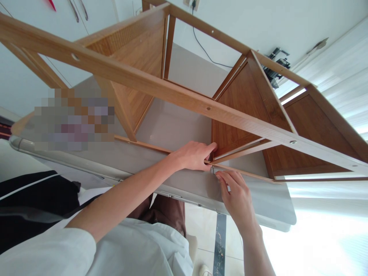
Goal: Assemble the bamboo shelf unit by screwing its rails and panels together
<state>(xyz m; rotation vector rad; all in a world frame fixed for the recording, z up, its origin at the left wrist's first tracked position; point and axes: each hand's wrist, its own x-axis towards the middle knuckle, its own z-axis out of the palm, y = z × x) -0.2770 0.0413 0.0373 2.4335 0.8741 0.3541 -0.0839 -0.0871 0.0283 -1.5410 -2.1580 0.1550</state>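
A brown wooden rack (178, 89) with slanted panels lies across the grey table. My left hand (197, 155) is closed around its near lower rail, where a panel (241, 103) meets it, with the thumb against the panel's edge. Just right of it, my right hand (235, 187) is pinched at a thin metal rod (213, 170) standing against the outer side of that rail. The rod is small, and the fingers partly hide it, so its exact kind is unclear.
The grey table (178, 119) has a rounded right end. A blurred patch (74, 120) covers something at its left. Behind the rack are a black device (277, 65) and a black cable (201, 46). White curtains (324, 207) hang at the right; dark cloth (37, 207) lies at the left.
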